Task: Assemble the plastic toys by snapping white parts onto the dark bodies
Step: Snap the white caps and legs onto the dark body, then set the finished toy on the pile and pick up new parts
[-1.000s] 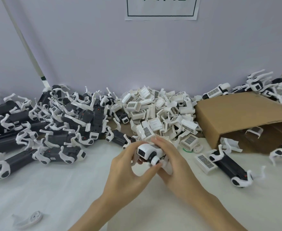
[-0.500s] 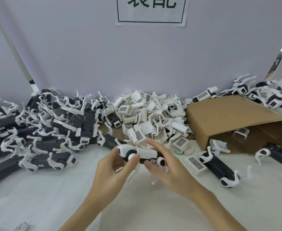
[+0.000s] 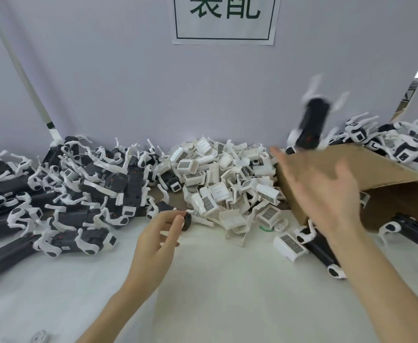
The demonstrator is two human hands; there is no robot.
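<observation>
Right hand [image 3: 326,191] spread wide, fingers [image 3: 281,157] holding nothing. Blurred dark toy [image 3: 311,125] in the air just beyond those fingers, above the cardboard box [image 3: 381,167]. Left hand [image 3: 158,233] loosely curled, fingertips near the white parts [image 3: 225,189] on the surface [image 3: 227,280].

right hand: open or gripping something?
Open. The right hand has its fingers spread and holds nothing; a blurred dark toy is in the air above it.

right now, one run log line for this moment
right hand: open, toy airborne above cardboard box | left hand: reaching dark body
</observation>
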